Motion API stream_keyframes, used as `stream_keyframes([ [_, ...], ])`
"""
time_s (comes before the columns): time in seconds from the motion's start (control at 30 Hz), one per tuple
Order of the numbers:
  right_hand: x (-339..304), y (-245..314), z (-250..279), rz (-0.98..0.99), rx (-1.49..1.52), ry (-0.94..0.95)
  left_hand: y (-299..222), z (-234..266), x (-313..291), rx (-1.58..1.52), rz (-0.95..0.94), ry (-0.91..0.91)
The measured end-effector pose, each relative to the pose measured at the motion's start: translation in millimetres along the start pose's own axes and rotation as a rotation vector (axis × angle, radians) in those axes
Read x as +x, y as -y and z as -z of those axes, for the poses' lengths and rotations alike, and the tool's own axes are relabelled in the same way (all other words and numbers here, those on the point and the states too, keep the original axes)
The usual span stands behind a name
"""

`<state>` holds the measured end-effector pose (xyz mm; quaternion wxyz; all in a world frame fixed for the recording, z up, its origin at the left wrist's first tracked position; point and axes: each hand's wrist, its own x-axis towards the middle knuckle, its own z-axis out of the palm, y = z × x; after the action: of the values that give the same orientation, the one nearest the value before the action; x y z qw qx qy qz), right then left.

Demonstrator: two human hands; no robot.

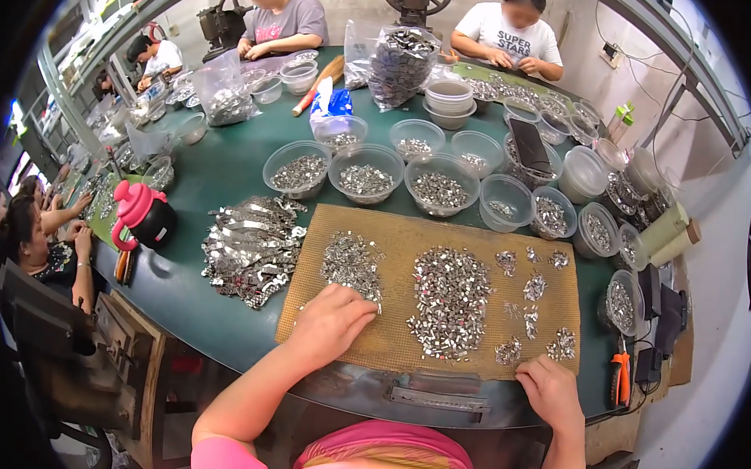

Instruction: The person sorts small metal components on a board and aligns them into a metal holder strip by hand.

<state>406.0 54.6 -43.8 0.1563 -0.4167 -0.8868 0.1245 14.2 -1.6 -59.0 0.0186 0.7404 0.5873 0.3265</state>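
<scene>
My left hand [329, 325] rests on the brown textured mat [396, 235], at the near edge of a loose pile of small silvery metal pieces [351, 263]. Its fingers are bent and drawn together, and what lies under the fingertips is hidden. At the mat's near right edge, my right hand [552, 391] is curled, thumb and fingers closed. Anything in that pinch is too small to make out. Between the hands spreads a larger heap of metal pieces [450, 303]. Small clusters of pieces [508, 350] lie just beyond my right hand.
Plastic tubs of metal pieces [441, 185] line the mat's far side. A stack of metal strips [251, 247] lies left, near a pink-and-black jug [142, 216]. A phone [530, 146] rests on tubs; orange-handled pliers [620, 375] are at the right edge. Other people work around the green table.
</scene>
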Motion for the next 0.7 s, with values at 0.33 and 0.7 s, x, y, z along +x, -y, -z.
stream_keyframes([
  [0.33, 1.4, -4.0, -10.0, -0.019, 0.026, -0.057, 11.4, -20.8, 16.2, 0.097, -0.068, 0.068],
  [0.7, -16.5, 55.5, -32.6, 0.211, 0.268, -0.134, -2.2, -10.3, 5.3, -0.035, 0.02, -0.017],
])
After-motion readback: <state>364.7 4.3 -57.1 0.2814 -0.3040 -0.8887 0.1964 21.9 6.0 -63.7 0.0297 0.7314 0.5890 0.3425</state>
